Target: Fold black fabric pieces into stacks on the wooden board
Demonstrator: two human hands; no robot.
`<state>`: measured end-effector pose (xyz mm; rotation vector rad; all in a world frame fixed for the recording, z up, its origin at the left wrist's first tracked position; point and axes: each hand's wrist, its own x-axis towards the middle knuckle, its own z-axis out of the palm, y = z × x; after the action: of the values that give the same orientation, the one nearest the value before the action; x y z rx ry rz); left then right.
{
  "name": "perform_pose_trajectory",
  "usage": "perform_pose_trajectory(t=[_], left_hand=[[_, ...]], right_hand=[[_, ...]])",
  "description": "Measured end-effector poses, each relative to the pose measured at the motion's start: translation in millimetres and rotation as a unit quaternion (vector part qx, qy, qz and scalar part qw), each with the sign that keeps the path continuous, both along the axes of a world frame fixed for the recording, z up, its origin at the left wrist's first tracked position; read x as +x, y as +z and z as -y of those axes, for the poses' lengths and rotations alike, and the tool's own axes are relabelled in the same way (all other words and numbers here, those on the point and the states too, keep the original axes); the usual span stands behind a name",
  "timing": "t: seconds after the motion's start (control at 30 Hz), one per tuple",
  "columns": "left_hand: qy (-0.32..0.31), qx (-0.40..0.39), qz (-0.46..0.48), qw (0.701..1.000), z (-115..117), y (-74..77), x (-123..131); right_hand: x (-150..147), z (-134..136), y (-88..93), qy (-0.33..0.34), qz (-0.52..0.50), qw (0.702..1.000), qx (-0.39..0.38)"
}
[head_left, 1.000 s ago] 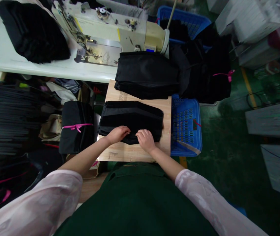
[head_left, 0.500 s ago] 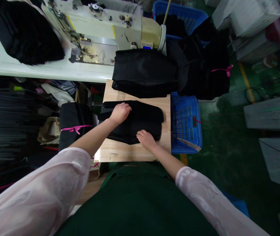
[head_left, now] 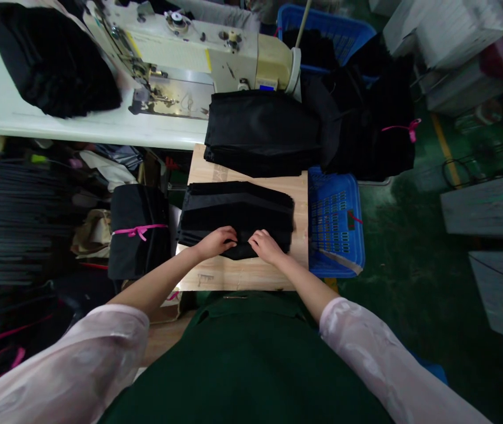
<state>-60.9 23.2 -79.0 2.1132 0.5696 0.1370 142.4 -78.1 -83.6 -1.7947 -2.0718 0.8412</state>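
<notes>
A stack of black fabric pieces [head_left: 238,209] lies on a small wooden table [head_left: 251,272] in front of me. My left hand [head_left: 219,240] rests on the stack's near edge, fingers curled and pinching the fabric. My right hand [head_left: 265,245] sits just to its right, fingers also closed on the same near edge. The two hands almost touch. A second, larger black pile [head_left: 260,132] lies farther away, half on the wooden table and half on the sewing table.
A cream sewing machine [head_left: 198,47] stands on a white table [head_left: 57,126] with a black heap [head_left: 52,59] at the left. Right of the wooden table is a blue crate [head_left: 335,227]. A black bundle tied with pink ribbon [head_left: 139,229] sits at the left; dark garments [head_left: 366,123] hang behind.
My left hand has come back from the far left corner of the stack to its near edge, beside my right hand. The lifted piece lies flat again.
</notes>
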Motion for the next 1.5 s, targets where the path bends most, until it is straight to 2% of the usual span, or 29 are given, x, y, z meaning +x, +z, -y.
perform_pose_trajectory(t=[0.13, 0.27, 0.47, 0.67, 0.83, 0.9, 1.0, 1.1, 1.17, 1.3, 1.5], left_hand=[[0.035, -0.022, -0.004, 0.999, -0.4, -9.9, -1.3], [0.009, -0.012, -0.043, 0.999, -1.2, -7.5, 4.7], [0.02, -0.016, -0.067, 0.997, -2.0, -2.6, 6.8], [0.01, -0.032, -0.08, 0.996, -6.6, 0.0, 8.8], [0.1, -0.032, -0.088, 0.991, -5.6, -0.2, 11.1], [0.114, -0.042, -0.09, 0.989, -5.7, 1.9, 11.0], [0.073, -0.025, -0.084, 0.993, -5.9, 7.8, 8.7], [0.0, 0.044, -0.077, 0.996, -5.9, 13.5, 4.6], [-0.026, 0.085, -0.082, 0.993, -6.5, 15.8, 2.5], [-0.019, 0.099, -0.085, 0.991, -13.9, 20.7, 3.8], [-0.012, 0.106, -0.121, 0.987, -42.9, 39.5, 23.8]], right_hand=[[-3.4, 0.1, 1.1, -0.01, 0.029, 1.0, 0.004], [-6.2, 1.6, 3.3, 0.006, 0.038, 0.999, -0.003], [-8.1, 7.8, 8.2, 0.036, 0.055, 0.998, 0.02], [-14.0, 10.9, 5.9, 0.015, 0.066, 0.997, 0.04], [-13.5, 12.6, 7.3, 0.041, 0.09, 0.992, 0.077], [-11.4, 14.7, 9.9, 0.041, 0.094, 0.989, 0.111], [-9.0, 15.5, 13.0, 0.018, 0.095, 0.986, 0.134], [-8.6, 12.0, 14.2, -0.01, 0.097, 0.988, 0.123], [-8.4, 8.5, 15.3, -0.017, 0.101, 0.988, 0.114], [-5.9, 2.5, 21.6, -0.031, 0.094, 0.99, 0.102], [-7.0, 2.7, 37.6, -0.108, 0.082, 0.982, 0.13]])
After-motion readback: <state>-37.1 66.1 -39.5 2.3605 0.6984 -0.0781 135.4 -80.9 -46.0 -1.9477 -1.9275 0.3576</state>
